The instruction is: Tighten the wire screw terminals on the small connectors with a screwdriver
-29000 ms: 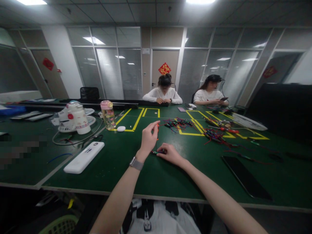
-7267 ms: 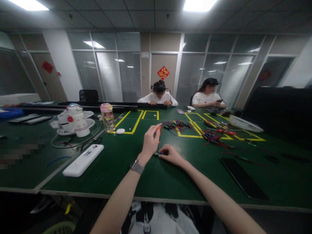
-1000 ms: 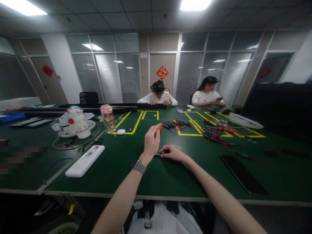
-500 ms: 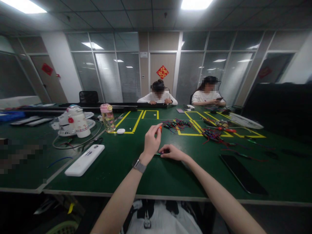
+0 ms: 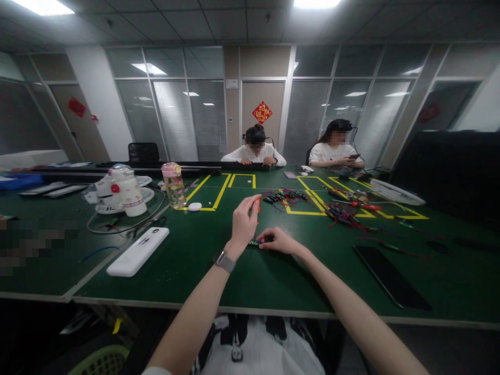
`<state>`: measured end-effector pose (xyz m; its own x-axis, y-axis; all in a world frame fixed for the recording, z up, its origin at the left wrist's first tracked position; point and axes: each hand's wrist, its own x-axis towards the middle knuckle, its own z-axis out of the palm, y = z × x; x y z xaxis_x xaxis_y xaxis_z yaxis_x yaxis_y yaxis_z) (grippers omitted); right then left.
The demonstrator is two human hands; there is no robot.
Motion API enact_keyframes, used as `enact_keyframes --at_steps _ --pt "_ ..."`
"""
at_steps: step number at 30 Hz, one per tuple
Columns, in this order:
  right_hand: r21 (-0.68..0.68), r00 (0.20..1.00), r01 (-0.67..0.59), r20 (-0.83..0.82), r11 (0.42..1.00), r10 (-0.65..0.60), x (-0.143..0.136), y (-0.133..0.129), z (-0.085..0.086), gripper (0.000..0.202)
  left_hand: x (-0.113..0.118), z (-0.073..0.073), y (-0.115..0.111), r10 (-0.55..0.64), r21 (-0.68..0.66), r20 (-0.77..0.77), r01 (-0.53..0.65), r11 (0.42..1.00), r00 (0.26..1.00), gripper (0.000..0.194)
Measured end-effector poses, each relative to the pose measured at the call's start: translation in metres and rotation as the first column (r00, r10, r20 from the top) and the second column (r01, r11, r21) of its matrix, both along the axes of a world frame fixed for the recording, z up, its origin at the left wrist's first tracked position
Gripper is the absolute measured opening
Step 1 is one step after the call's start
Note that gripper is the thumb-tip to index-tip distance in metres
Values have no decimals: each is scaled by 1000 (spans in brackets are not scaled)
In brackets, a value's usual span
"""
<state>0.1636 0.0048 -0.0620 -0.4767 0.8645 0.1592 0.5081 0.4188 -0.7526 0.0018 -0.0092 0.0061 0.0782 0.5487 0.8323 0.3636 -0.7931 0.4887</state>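
Observation:
My left hand (image 5: 245, 221), with a watch on its wrist, is raised over the table with the fingers pinched on an orange-handled tool (image 5: 258, 204). The handle stands roughly upright; its lower end is hidden, so its exact kind cannot be made out. Just below and to the right, my right hand (image 5: 278, 241) rests low on the table. Its fingertips grip one end of a small green circuit board (image 5: 254, 243). The board's far end lies beneath my left hand, and part of it is covered by fingers.
Piles of wired circuit boards (image 5: 287, 198) and red-blue wires (image 5: 346, 214) lie ahead right. A black phone (image 5: 390, 276) is at right, a white power bank (image 5: 138, 252) at left. Bottles (image 5: 174, 185) stand beyond it. Two people sit across the green table (image 5: 219, 281).
The view has shifted slightly. More of the orange handle shows below my left fingers. My right hand keeps its hold on the circuit board with little movement.

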Motion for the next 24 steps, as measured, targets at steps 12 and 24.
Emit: enact_keyframes --at_steps 12,24 --pt "20 1000 15 21 1000 -16 4 -2 2 30 -1 0 1 118 22 2 -118 993 993 18" --pt "174 990 89 95 981 -107 -1 -8 5 23 1 -3 5 42 11 17 -42 999 999 28"
